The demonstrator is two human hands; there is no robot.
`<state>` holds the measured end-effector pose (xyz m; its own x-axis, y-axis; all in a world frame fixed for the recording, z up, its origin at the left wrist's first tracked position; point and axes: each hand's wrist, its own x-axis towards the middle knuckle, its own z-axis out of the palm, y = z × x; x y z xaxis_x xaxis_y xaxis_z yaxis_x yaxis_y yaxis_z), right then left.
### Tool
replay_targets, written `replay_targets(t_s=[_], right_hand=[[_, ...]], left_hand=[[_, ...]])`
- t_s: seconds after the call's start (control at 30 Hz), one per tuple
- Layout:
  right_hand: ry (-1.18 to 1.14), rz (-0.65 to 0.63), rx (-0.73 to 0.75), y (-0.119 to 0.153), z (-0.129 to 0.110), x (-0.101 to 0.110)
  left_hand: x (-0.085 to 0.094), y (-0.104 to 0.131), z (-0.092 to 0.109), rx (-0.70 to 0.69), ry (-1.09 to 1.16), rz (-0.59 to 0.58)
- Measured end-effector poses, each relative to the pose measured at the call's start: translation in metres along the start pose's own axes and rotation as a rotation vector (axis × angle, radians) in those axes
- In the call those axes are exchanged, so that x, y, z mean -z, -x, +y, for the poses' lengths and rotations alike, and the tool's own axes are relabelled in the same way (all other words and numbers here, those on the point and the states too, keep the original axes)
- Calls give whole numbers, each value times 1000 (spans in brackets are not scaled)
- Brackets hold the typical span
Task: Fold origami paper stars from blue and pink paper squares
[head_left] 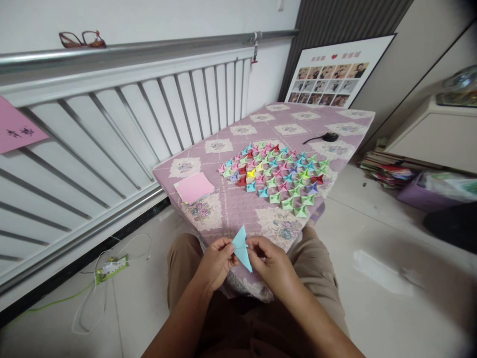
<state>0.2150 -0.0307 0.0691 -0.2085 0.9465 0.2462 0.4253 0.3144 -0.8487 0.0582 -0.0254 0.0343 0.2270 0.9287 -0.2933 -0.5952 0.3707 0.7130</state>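
Between my two hands, above my lap at the table's near corner, is a light blue folded paper (242, 251) with pointed ends and a crease across its middle. My left hand (222, 256) pinches its left side between thumb and fingers. On the other side, my right hand (269, 256) grips the right edge, its fingertips partly hidden behind the paper. Farther up the table stand rows of small folded paper pieces (275, 198) in green, blue, pink, red, yellow and purple. A stack of pink paper sheets (194, 188) lies at the table's left edge.
A purple floral cloth covers the table (238, 209). A black object with a thin cable (330, 136) rests toward its far right. Along the left runs a white radiator (122, 139) below a metal pipe holding glasses (82, 40). A power strip (112, 268) with cables lies on the floor.
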Motion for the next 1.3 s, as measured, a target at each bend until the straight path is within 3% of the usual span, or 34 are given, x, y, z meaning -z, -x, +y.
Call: replay_targets(t_s=[0.2, 0.47, 0.6, 0.87, 1.07, 1.23, 1.3], right_hand=[[6, -34, 214, -3, -2, 3], [4, -2, 2, 0, -1, -4], [-12, 1, 11, -1, -1, -4], [76, -218, 244, -4, -4, 9], [128, -241, 319, -10, 0, 13], [173, -278, 329, -15, 2, 19], [177, -303, 333, -15, 1, 23]], left_hand=[[-1, 3, 1, 8, -32, 15], [-6, 3, -3, -116, -74, 91], [-8, 2, -4, -155, -49, 102], [0, 2, -2, -47, 51, 109], [5, 4, -5, 92, 59, 62], [9, 6, -7, 132, -45, -32], [10, 7, -2, 86, -167, -26]])
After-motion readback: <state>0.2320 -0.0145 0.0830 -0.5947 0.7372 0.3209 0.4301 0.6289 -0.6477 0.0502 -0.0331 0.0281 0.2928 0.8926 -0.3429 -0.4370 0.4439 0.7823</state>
